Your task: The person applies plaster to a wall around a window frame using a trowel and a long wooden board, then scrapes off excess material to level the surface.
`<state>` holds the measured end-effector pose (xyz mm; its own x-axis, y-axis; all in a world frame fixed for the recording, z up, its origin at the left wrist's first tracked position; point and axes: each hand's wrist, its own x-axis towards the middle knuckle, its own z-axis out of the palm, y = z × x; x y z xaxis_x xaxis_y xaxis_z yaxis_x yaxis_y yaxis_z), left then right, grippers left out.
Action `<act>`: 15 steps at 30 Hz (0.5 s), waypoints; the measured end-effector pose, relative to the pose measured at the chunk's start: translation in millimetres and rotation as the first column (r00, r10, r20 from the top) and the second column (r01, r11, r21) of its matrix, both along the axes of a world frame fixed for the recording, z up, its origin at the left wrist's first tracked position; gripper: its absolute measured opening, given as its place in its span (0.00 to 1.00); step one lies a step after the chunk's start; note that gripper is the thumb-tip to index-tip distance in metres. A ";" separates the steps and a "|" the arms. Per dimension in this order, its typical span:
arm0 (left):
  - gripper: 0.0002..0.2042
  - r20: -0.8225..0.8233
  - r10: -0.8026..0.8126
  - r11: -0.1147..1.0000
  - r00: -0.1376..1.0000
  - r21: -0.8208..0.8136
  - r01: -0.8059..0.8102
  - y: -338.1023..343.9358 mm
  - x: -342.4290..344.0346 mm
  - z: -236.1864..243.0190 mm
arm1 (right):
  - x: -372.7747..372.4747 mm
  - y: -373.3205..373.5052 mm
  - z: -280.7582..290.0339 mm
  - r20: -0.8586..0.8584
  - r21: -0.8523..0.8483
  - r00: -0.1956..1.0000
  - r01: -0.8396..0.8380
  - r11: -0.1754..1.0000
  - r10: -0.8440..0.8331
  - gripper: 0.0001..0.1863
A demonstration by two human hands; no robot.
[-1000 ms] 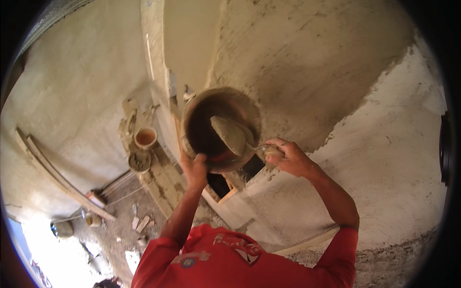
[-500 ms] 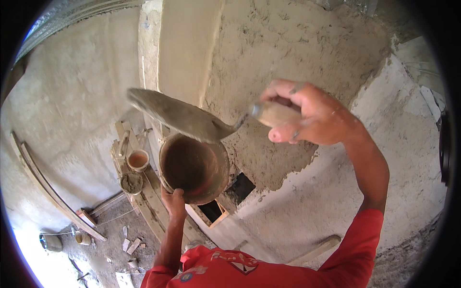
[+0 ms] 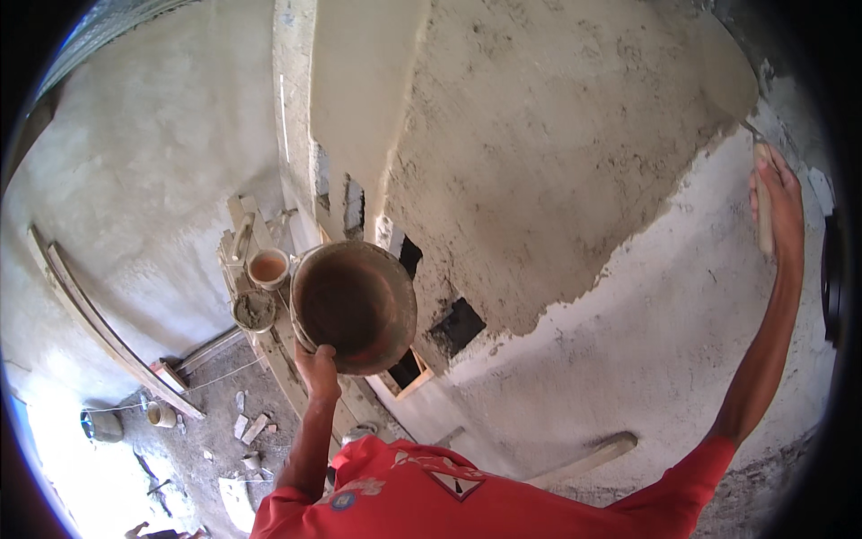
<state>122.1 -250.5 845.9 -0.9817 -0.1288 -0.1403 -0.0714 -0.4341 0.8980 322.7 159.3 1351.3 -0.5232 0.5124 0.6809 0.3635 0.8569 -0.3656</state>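
Note:
My left hand (image 3: 317, 370) grips the near rim of a mortar-stained bucket (image 3: 400, 319), tilted so that its dark, nearly bare inside faces me. Out at the far right, my right hand (image 3: 779, 199) is closed around the wooden handle of a trowel (image 3: 765, 211). The trowel's blade points up and away from me and lies at the upper right edge of the wet grey-brown plaster (image 3: 539, 162) on the wall. Its colour blends with the plaster, so its outline is hard to make out.
Left of the bucket, planks (image 3: 285, 373) carry a pot of reddish liquid (image 3: 268, 268) and a pot of mortar (image 3: 255, 310). A dark square hole (image 3: 459, 327) opens in the wall. Long boards (image 3: 108, 328) lean at the left; brick pieces (image 3: 254, 428) lie on the ground below.
My right hand has swung the trowel from above the bucket far to the right, onto the wall. The bucket, still in my left hand, is uncovered and sits slightly further left.

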 end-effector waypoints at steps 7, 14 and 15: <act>0.28 0.098 -0.092 0.993 0.991 0.077 0.085 21.8 8.7 0.0 | 23.2 -35.3 -161.0 0.188 -0.514 0.963 -0.072 0.855 0.194 0.26; 0.29 0.060 -0.230 0.963 0.971 0.157 0.219 56.9 30.9 -36.6 | 9.0 -78.7 -322.5 0.277 -0.887 0.777 -0.020 0.462 0.565 0.29; 0.29 0.061 -0.237 0.960 0.970 0.168 0.224 54.9 36.0 -28.0 | 5.7 -85.6 -325.3 0.278 -0.891 0.745 -0.037 0.453 0.607 0.29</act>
<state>158.0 -195.7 818.0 -0.9669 0.1305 -0.2194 -0.2550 -0.5341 0.8061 328.4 73.6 1026.0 -0.8622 0.3595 -0.3569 0.4828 0.3696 -0.7939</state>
